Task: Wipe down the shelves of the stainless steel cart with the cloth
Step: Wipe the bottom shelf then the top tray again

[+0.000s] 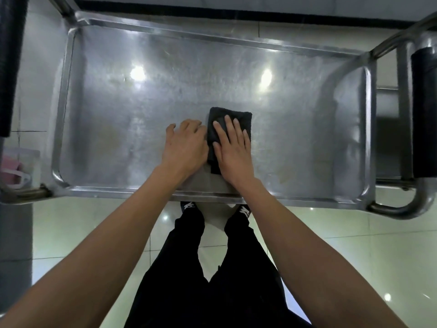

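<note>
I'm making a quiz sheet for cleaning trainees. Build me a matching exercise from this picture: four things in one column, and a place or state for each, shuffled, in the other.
Things
1. cloth
2. left hand
3. right hand
4. foam grip

Places or states
A. black sleeve on the cart's handle bar at the right end
B. flat on the cloth, fingers straight
C. folded, dark, lying on the top shelf
D. fingers curled, at the cloth's left edge

Pairs: 1-C, 2-D, 3-B, 4-A
</note>
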Demonstrator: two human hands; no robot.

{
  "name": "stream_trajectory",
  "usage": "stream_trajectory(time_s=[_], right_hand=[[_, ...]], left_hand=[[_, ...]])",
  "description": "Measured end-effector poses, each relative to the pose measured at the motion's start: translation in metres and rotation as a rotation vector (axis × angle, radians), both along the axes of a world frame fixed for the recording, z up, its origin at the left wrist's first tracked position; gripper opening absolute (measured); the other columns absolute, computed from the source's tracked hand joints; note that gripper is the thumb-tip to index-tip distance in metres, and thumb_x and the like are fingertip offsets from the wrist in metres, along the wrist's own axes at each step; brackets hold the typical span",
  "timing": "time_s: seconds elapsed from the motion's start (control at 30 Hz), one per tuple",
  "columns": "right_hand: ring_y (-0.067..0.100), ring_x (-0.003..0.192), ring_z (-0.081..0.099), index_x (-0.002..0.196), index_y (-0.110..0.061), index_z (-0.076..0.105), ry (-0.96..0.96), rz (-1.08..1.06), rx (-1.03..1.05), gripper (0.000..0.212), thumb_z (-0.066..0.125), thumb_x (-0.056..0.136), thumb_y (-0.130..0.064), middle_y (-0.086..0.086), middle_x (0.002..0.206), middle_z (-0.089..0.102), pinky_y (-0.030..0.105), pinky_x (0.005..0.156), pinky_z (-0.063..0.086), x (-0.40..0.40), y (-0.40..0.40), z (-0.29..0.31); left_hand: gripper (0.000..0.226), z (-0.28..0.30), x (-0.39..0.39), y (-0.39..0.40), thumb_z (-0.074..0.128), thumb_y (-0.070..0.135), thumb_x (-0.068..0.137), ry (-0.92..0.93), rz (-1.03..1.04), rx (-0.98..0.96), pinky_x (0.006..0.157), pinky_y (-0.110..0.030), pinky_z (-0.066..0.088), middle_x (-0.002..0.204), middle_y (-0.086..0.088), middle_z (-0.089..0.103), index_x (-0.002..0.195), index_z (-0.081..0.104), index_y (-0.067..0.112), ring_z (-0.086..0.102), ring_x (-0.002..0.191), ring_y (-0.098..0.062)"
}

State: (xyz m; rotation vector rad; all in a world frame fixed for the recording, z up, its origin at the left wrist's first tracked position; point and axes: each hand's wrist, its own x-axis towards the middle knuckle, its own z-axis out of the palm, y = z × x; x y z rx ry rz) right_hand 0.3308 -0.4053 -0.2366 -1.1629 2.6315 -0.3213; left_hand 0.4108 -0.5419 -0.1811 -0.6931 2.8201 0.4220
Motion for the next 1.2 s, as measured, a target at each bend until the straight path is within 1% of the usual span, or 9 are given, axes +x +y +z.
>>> stream_trajectory(time_s=[0.17, 0.27, 0.37, 0.6, 0.7, 0.83, 0.97, 1.07, 1.2], right_hand=[[0.022, 0.155, 0.006, 0.158, -0.025, 0.024, -0.006, -0.01, -0.019, 0.052, 0.033, 0.107, -0.035, 0.005, 0.168, 0.012, 0.045, 0.125, 0.012, 0.0, 0.027, 0.0], [0.023, 0.155, 0.008, 0.158, -0.025, 0.026, -0.013, -0.045, -0.022, 0.052, 0.032, 0.107, -0.035, 0.005, 0.167, 0.014, 0.046, 0.124, 0.013, -0.013, 0.053, 0.002], [0.022, 0.155, 0.006, 0.158, -0.027, 0.024, -0.012, -0.081, 0.012, 0.052, 0.028, 0.107, -0.036, 0.004, 0.168, 0.013, 0.045, 0.125, 0.011, -0.035, 0.091, 0.004], [0.02, 0.155, 0.001, 0.159, -0.028, 0.019, -0.031, -0.187, 0.052, 0.053, 0.027, 0.108, -0.037, 0.002, 0.168, 0.007, 0.044, 0.126, 0.005, -0.099, 0.19, 0.009], [0.019, 0.155, -0.001, 0.159, -0.028, 0.017, -0.047, -0.204, 0.073, 0.053, 0.026, 0.107, -0.037, 0.001, 0.169, 0.005, 0.044, 0.126, 0.003, -0.123, 0.224, 0.011], [0.019, 0.155, 0.0, 0.159, -0.029, 0.017, -0.026, -0.231, 0.077, 0.053, 0.025, 0.107, -0.038, 0.001, 0.169, 0.005, 0.044, 0.125, 0.004, -0.149, 0.259, 0.011], [0.019, 0.155, -0.002, 0.159, -0.028, 0.014, -0.023, -0.314, 0.085, 0.054, 0.024, 0.107, -0.038, 0.001, 0.169, 0.002, 0.042, 0.126, 0.001, -0.163, 0.284, 0.015], [0.021, 0.155, -0.001, 0.16, -0.027, 0.012, -0.01, -0.296, 0.08, 0.054, 0.023, 0.107, -0.037, 0.003, 0.169, 0.002, 0.044, 0.126, 0.003, -0.159, 0.288, 0.015], [0.021, 0.155, -0.002, 0.16, -0.027, 0.013, -0.014, -0.268, 0.099, 0.054, 0.023, 0.107, -0.037, 0.003, 0.169, 0.002, 0.045, 0.126, 0.006, -0.143, 0.298, 0.013]], left_hand=[[0.041, 0.003, -0.012, 0.029, 0.047, 0.022, 0.095, -0.014, 0.012, 0.01, 0.114, -0.053, 0.026, 0.146, -0.005, 0.05, 0.134, 0.056, 0.014, 0.04, 0.138, -0.024], [0.038, 0.004, -0.024, 0.051, 0.047, 0.021, 0.096, -0.01, 0.01, -0.001, 0.114, -0.053, 0.027, 0.145, -0.005, 0.05, 0.132, 0.057, 0.016, 0.04, 0.138, -0.024], [0.039, 0.005, -0.038, 0.076, 0.046, 0.017, 0.096, -0.011, -0.018, 0.011, 0.114, -0.054, 0.025, 0.147, -0.005, 0.048, 0.134, 0.056, 0.015, 0.037, 0.14, -0.025], [0.042, 0.004, -0.084, 0.149, 0.048, 0.011, 0.092, 0.0, -0.122, 0.047, 0.112, -0.055, 0.026, 0.146, -0.006, 0.05, 0.133, 0.058, 0.014, 0.039, 0.138, -0.027], [0.042, 0.004, -0.106, 0.182, 0.051, 0.009, 0.088, -0.016, -0.181, 0.046, 0.11, -0.055, 0.029, 0.144, -0.006, 0.051, 0.128, 0.06, 0.014, 0.041, 0.136, -0.029], [0.038, 0.002, -0.125, 0.216, 0.053, 0.01, 0.084, -0.07, -0.248, 0.011, 0.106, -0.056, 0.031, 0.137, -0.007, 0.053, 0.12, 0.064, 0.014, 0.044, 0.131, -0.031], [0.036, 0.0, -0.129, 0.23, 0.055, 0.01, 0.081, -0.125, -0.242, -0.036, 0.104, -0.058, 0.03, 0.14, -0.01, 0.048, 0.116, 0.066, 0.012, 0.042, 0.131, -0.032], [0.032, -0.001, -0.128, 0.234, 0.053, 0.012, 0.085, -0.136, -0.229, -0.024, 0.107, -0.059, 0.026, 0.143, -0.011, 0.044, 0.114, 0.067, 0.012, 0.04, 0.133, -0.032], [0.032, -0.001, -0.127, 0.236, 0.055, 0.013, 0.083, -0.162, -0.234, -0.012, 0.11, -0.06, 0.024, 0.144, -0.011, 0.04, 0.113, 0.065, 0.011, 0.039, 0.133, -0.031]])
